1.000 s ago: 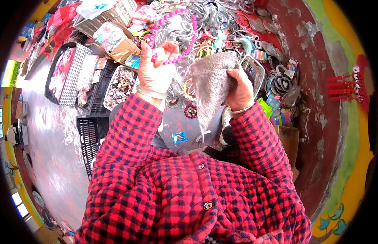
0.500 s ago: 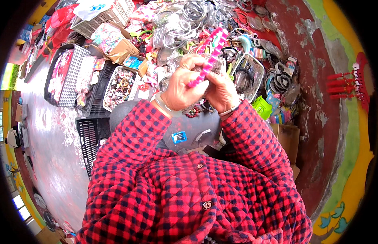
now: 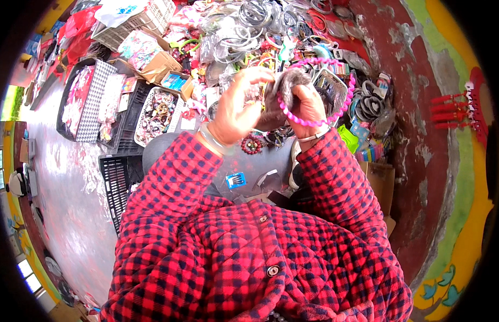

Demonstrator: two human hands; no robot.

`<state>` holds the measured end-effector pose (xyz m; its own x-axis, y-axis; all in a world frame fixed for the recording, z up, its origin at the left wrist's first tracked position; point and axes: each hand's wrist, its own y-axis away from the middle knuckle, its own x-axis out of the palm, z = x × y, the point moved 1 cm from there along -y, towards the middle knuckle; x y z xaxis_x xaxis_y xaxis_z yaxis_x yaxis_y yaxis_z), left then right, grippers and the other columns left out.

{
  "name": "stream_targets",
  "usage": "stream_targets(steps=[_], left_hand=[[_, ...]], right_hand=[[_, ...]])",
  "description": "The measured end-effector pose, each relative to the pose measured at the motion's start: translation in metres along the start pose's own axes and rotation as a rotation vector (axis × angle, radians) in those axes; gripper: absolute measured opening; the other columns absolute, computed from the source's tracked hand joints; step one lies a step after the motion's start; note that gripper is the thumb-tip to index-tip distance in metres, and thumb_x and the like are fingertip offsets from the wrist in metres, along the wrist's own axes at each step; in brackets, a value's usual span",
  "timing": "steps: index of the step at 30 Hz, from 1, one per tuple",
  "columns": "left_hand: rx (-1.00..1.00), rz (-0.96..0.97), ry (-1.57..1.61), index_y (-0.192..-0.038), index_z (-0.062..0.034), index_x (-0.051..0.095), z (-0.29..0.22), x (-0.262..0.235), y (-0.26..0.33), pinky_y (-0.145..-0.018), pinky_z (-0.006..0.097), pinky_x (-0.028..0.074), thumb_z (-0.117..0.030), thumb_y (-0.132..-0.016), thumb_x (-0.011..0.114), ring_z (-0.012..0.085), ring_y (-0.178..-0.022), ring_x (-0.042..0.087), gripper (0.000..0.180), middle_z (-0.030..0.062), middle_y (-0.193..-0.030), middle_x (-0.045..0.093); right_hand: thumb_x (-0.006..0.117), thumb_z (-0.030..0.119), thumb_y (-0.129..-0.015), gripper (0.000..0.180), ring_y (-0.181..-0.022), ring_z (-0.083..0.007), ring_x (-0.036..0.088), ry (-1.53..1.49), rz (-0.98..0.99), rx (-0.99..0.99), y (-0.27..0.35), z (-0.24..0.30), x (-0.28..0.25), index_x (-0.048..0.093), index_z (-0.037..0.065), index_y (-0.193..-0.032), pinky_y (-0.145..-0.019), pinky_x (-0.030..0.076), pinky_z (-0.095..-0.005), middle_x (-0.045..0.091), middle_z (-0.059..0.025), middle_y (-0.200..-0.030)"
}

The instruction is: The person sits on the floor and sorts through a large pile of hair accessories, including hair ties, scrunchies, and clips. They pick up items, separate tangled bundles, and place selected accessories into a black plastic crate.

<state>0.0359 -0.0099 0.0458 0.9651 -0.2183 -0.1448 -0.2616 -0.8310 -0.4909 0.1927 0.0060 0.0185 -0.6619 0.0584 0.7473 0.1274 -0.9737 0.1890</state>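
Note:
My right hand (image 3: 308, 110) grips a bright pink beaded loop (image 3: 350, 88), which stands out round and wide to the right of the wrist. Bunched in the same fingers is a grey-brown furry piece (image 3: 293, 80); its exact kind does not show. A darker part of it hangs toward the left hand. Just left of the fur, my left hand (image 3: 233, 110) is raised with thumb and fingers apart, holding nothing I can see. Below the hands lies a dark red beaded bracelet (image 3: 251, 145) at the edge of the pile.
A heap of bagged hoops and hair accessories (image 3: 239, 37) spreads ahead. White baskets stand at the left (image 3: 147, 131) and right (image 3: 343, 99), the left one full of small bands. A black crate (image 3: 114, 188) sits by my left leg. A blue card (image 3: 236, 180) lies between my legs.
The pink loop, seen before as a narrow strip between both hands, now opens out as a ring at my right hand. My left hand has let go of it. The grey fur shows clearly now.

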Motion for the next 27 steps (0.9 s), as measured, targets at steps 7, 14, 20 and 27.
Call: stream_targets(steps=[7, 14, 20, 27], left_hand=[[-0.357, -0.053, 0.347, -0.115, 0.0036, 0.047, 0.018, 0.002, -0.001, -0.084, 0.025, 0.044, -0.004, -0.085, 0.053, 0.0142, -0.094, 0.055, 0.031, 0.0103, -0.102, 0.058], [-0.564, -0.184, 0.591, -0.102, 0.0046, 0.054, 0.027, -0.007, -0.003, -0.079, 0.026, 0.048, -0.005, -0.083, 0.056, 0.0164, -0.086, 0.06, 0.021, 0.0117, -0.094, 0.062], [-0.546, -0.167, 0.547, -0.094, 0.0005, 0.056, 0.024, -0.006, 0.0, -0.077, 0.025, 0.047, -0.004, -0.081, 0.059, 0.013, -0.082, 0.058, 0.014, 0.0079, -0.089, 0.061], [-0.48, -0.164, 0.548, -0.09, -0.002, 0.056, 0.023, -0.006, 0.0, -0.077, 0.024, 0.045, -0.004, -0.082, 0.057, 0.0115, -0.083, 0.057, 0.008, 0.0054, -0.087, 0.061]], right_hand=[[0.043, -0.002, -0.077, 0.039, -0.085, -0.0148, 0.058, 0.235, 0.29, 0.313, 0.016, -0.016, 0.005, 0.045, 0.001, -0.116, -0.076, 0.047, -0.0291, 0.056, -0.0056, -0.099], [0.051, 0.002, -0.082, 0.037, -0.082, -0.0145, 0.059, 0.158, 0.313, 0.403, 0.023, -0.011, 0.014, 0.044, 0.002, -0.118, -0.074, 0.049, -0.028, 0.058, -0.0065, -0.1], [0.051, -0.001, -0.08, 0.041, -0.084, -0.0095, 0.054, 0.392, 0.374, 0.325, 0.022, -0.01, 0.015, 0.044, 0.005, -0.119, -0.072, 0.046, -0.0241, 0.055, -0.0037, -0.101], [0.048, -0.001, -0.078, 0.046, -0.09, -0.01, 0.051, 0.418, 0.417, 0.258, 0.023, -0.004, 0.018, 0.041, 0.003, -0.124, -0.076, 0.043, -0.0228, 0.053, -0.0039, -0.105]])
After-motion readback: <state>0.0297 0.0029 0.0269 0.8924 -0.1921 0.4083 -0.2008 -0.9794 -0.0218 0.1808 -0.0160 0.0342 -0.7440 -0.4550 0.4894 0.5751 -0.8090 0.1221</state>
